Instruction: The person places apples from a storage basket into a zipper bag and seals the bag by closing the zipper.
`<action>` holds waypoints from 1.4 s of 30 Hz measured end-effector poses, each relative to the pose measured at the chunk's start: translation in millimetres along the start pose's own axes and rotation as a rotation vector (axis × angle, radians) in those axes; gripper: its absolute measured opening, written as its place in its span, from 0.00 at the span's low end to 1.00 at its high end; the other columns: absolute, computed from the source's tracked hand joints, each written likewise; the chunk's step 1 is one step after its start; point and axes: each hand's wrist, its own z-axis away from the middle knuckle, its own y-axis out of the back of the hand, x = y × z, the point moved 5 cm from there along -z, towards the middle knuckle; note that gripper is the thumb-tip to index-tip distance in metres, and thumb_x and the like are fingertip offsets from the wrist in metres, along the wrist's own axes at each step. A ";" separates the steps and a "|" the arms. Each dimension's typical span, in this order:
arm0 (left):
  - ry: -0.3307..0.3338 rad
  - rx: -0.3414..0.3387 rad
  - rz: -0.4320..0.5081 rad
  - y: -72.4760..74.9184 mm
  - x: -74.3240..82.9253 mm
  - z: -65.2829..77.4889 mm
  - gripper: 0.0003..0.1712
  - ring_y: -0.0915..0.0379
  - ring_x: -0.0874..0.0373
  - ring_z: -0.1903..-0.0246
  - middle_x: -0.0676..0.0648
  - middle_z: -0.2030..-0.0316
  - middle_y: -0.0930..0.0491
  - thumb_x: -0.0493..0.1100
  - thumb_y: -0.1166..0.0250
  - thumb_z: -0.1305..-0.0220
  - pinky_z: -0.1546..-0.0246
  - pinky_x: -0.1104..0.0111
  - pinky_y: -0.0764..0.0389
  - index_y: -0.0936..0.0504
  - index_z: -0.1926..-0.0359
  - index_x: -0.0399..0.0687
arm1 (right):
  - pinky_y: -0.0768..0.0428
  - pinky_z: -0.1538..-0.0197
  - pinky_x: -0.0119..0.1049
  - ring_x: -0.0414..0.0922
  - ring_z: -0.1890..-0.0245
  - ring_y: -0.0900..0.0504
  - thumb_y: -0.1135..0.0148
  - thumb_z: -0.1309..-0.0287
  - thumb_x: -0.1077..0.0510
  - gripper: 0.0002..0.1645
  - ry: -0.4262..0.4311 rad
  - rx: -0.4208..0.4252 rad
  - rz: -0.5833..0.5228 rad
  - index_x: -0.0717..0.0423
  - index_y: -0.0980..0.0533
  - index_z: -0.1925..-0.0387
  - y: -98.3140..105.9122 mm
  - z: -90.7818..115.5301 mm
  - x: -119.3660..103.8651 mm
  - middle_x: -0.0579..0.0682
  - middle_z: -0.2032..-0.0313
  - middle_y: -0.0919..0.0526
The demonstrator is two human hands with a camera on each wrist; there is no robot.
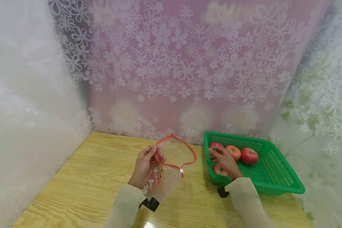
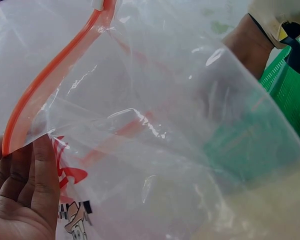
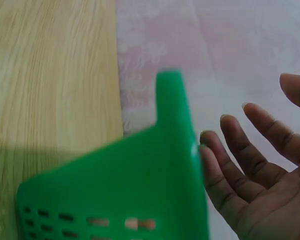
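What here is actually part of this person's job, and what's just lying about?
Part of the job:
Clear bag, edge pinched by the left hand
Green basket, nearest the right hand
Apples inside it

Just around it:
Wooden table
Flowered sheeting
Black pieces at the cuffs

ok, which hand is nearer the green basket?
Right. The right hand is at the green basket, overlapping its left part in the head view. The left hand is apart from it, off to its left, pinching the clear bag by its opening.
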 end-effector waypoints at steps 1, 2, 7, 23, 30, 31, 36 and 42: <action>0.000 -0.002 -0.001 0.1 -0.1 0.0 0.12 0.19 0.61 0.74 0.51 0.75 0.18 0.44 0.49 0.25 0.66 0.70 0.17 0.21 0.63 0.45 | 0.26 0.44 0.54 0.59 0.46 0.28 0.47 0.34 0.37 0.36 -0.021 -0.002 -0.001 0.59 0.33 0.37 1.9 0.0 2.8 0.61 0.42 0.27; -0.003 -0.003 -0.005 0.0 0.0 0.0 0.12 0.19 0.61 0.74 0.52 0.75 0.18 0.44 0.49 0.25 0.66 0.70 0.17 0.22 0.62 0.45 | 0.27 0.43 0.54 0.60 0.43 0.29 0.47 0.34 0.37 0.37 -0.035 -0.005 -0.006 0.59 0.34 0.35 3.8 0.1 5.1 0.61 0.40 0.29; -0.001 0.011 -0.010 0.5 -0.3 -0.1 0.12 0.19 0.61 0.74 0.52 0.76 0.18 0.44 0.48 0.26 0.66 0.70 0.17 0.21 0.63 0.46 | 0.30 0.41 0.57 0.62 0.39 0.34 0.49 0.32 0.38 0.39 -0.037 -0.003 0.030 0.60 0.38 0.32 13.4 -0.8 13.6 0.61 0.33 0.38; 0.018 0.037 0.005 2.5 -2.5 1.8 0.12 0.19 0.61 0.74 0.51 0.76 0.18 0.42 0.48 0.26 0.66 0.70 0.17 0.21 0.63 0.45 | 0.38 0.36 0.61 0.63 0.34 0.39 0.49 0.31 0.41 0.37 -0.085 0.000 0.153 0.64 0.38 0.34 29.2 -8.3 45.2 0.65 0.34 0.38; 0.021 0.036 0.014 2.0 -2.8 2.3 0.12 0.19 0.61 0.75 0.51 0.76 0.18 0.42 0.49 0.25 0.66 0.70 0.17 0.20 0.64 0.47 | 0.43 0.35 0.63 0.66 0.32 0.44 0.50 0.30 0.43 0.38 -0.133 -0.054 0.198 0.66 0.40 0.32 30.3 -12.1 54.6 0.66 0.32 0.41; 0.022 0.037 0.015 2.1 -2.8 2.4 0.12 0.19 0.61 0.75 0.51 0.76 0.18 0.41 0.49 0.25 0.66 0.70 0.17 0.20 0.64 0.47 | 0.42 0.35 0.63 0.67 0.33 0.44 0.50 0.30 0.42 0.40 -0.131 -0.062 0.211 0.68 0.41 0.32 30.6 -12.5 54.7 0.67 0.32 0.41; 0.022 0.042 0.014 1.9 -2.2 2.4 0.12 0.19 0.61 0.75 0.51 0.76 0.19 0.41 0.49 0.25 0.66 0.70 0.17 0.21 0.64 0.46 | 0.33 0.41 0.62 0.69 0.35 0.42 0.51 0.30 0.42 0.41 -0.172 -0.118 0.250 0.71 0.43 0.32 32.0 -13.6 58.2 0.71 0.33 0.44; 0.017 0.029 0.015 1.7 -1.6 1.2 0.12 0.19 0.61 0.74 0.51 0.76 0.19 0.42 0.49 0.25 0.66 0.70 0.17 0.20 0.63 0.46 | 0.26 0.48 0.58 0.68 0.37 0.38 0.50 0.30 0.47 0.39 -0.242 -0.165 0.226 0.71 0.44 0.32 33.7 -13.8 62.4 0.73 0.33 0.46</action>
